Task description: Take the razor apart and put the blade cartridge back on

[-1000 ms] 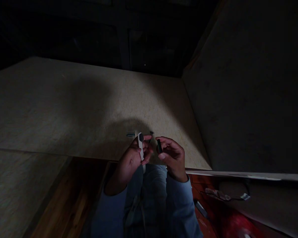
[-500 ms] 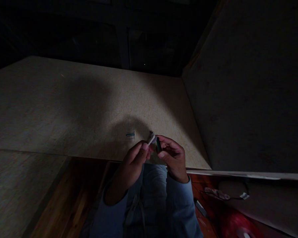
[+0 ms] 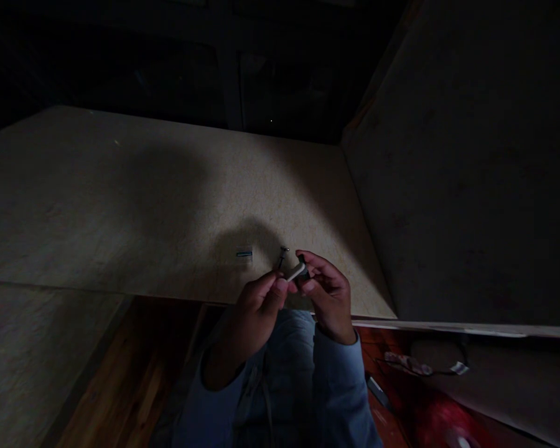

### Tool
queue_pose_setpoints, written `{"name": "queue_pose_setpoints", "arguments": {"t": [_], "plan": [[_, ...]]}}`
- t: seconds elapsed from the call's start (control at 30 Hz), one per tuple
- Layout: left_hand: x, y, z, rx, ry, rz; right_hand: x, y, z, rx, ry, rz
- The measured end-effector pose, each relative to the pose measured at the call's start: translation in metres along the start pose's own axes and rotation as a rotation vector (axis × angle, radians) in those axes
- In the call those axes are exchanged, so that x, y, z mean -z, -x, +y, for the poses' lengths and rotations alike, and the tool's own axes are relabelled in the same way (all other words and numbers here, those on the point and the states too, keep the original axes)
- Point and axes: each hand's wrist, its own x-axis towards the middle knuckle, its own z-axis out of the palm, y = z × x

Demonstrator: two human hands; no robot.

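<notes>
My left hand (image 3: 259,306) pinches a slim white stick-like piece (image 3: 295,272) with a bent upper end, between thumb and fingertips. My right hand (image 3: 327,295) grips a small dark block (image 3: 301,257) with its thumb and fingers. The bent end of the white piece meets the dark block, or overlaps it from this angle; the dim light hides the exact contact. Just beyond my fingers lies a small dark object with a shiny top (image 3: 284,250) on the table. To its left rests a little clear packet with a blue-green strip (image 3: 244,254).
The pale speckled tabletop (image 3: 242,180) ends near my lap. A dark upright panel (image 3: 466,174) borders it on the right. Below right, a red item (image 3: 448,417) and a grey stick-shaped object (image 3: 378,393) lie low. Wooden flooring (image 3: 121,373) shows at lower left.
My left hand has moved slightly right, bringing the white piece's bent end against or over the dark block. The dark block appears turned in my right hand. The shiny-topped object shows more fully.
</notes>
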Motion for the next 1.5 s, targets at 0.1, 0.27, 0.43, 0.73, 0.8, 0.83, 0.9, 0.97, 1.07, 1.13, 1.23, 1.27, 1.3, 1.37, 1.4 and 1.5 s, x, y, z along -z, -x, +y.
{"name": "queue_pose_setpoints", "arguments": {"t": [0.1,0.27,0.43,0.73,0.8,0.83,0.9,0.97,1.07,1.13,1.23,1.27,1.3,1.37,1.4,1.5], "plan": [[0.000,0.002,0.001,0.019,-0.006,-0.065,0.004,0.002,0.003,-0.027,0.030,0.014],[-0.003,0.002,0.003,-0.003,0.062,-0.022,0.006,0.003,0.005,-0.041,0.085,0.020],[-0.004,0.000,0.007,-0.019,0.035,0.102,0.001,0.002,0.003,-0.038,0.071,0.019],[-0.007,0.006,0.013,0.019,0.011,-0.051,0.010,0.003,0.003,-0.023,0.059,0.023],[-0.007,0.005,0.011,0.020,0.050,-0.063,0.011,0.003,0.004,-0.023,0.053,0.020],[-0.006,0.005,0.009,0.022,0.070,-0.050,0.011,0.003,0.005,-0.026,0.058,0.017],[-0.006,0.002,0.007,0.028,0.088,0.021,0.011,0.003,0.007,-0.030,0.072,-0.003],[-0.004,-0.001,0.004,0.028,0.067,0.108,0.012,0.003,0.010,-0.032,0.072,-0.045],[-0.002,-0.004,0.001,0.020,-0.009,0.155,0.012,0.002,0.013,-0.030,0.060,-0.073],[-0.001,-0.004,0.000,0.017,-0.054,0.130,0.012,0.001,0.013,-0.032,0.065,-0.050],[-0.002,-0.003,0.001,0.023,-0.048,0.036,0.013,0.000,0.012,-0.051,0.079,-0.012],[-0.003,-0.003,0.002,0.027,-0.026,-0.006,0.013,0.000,0.011,-0.057,0.083,-0.004],[-0.004,-0.002,0.003,0.033,-0.002,-0.045,0.014,0.000,0.011,-0.059,0.086,0.002],[-0.005,-0.001,0.005,0.046,0.042,-0.102,0.015,0.000,0.011,-0.050,0.081,0.012],[-0.005,-0.001,0.006,0.052,0.059,-0.118,0.016,0.000,0.011,-0.044,0.072,0.015],[-0.006,-0.001,0.003,0.071,0.110,-0.138,0.016,-0.001,0.009,-0.031,0.029,0.018]]}}
